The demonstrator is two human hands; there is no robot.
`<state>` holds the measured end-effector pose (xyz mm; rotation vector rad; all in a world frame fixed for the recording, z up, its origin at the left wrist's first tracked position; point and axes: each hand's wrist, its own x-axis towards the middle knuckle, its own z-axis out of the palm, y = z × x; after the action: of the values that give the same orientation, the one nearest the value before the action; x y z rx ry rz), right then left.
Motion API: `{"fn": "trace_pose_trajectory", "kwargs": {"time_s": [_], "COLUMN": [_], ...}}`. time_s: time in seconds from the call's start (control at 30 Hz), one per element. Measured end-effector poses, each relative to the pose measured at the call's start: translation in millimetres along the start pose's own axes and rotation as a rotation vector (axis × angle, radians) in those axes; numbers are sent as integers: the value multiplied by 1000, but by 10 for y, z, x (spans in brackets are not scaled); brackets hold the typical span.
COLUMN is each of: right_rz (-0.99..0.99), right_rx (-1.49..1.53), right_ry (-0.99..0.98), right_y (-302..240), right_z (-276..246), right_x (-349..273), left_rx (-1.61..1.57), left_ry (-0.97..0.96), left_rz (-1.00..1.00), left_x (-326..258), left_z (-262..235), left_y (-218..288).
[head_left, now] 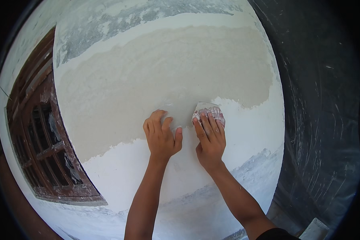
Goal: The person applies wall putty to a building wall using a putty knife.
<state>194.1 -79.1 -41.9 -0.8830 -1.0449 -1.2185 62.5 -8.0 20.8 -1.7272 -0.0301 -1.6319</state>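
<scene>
My right hand [211,144] grips a flat putty scraper [209,107], its fingers spread across the top face. White smears cover the scraper's reddish surface, and its upper edge lies at or close to the wall [244,130]. To its left, my left hand [161,134] holds nothing; the fingers are slightly bent and apart, near the wall. Whether those fingertips touch it, I cannot tell. A broad beige coat of putty [164,68] covers the middle of the wall, with a ragged lower border around both hands. Below it the surface is white.
A dark brown wooden window [48,152] with bars and white smears is set in the wall at the left. Dark sheeting [320,120] with pale scratches hangs along the right side. A pale grey object [315,230] stands at the lower right. Bluish-grey patches show above and below.
</scene>
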Motion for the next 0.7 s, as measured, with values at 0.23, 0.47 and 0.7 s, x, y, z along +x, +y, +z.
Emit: {"fn": "trace_pose_trajectory", "kwargs": {"time_s": [0.23, 0.47, 0.7], "right_rz": [-40, 43, -80], "right_rx": [56, 8, 7], "right_ry": [-141, -6, -141], "right_y": [-65, 169, 140], "right_z": [-77, -41, -110], "right_x": [-468, -65, -470], "left_rx": [3, 5, 26], "left_ry": [21, 4, -3], "left_rz": [-2, -9, -1], "left_x": [29, 14, 27], "left_z": [25, 9, 20], "left_y": [36, 15, 28]}}
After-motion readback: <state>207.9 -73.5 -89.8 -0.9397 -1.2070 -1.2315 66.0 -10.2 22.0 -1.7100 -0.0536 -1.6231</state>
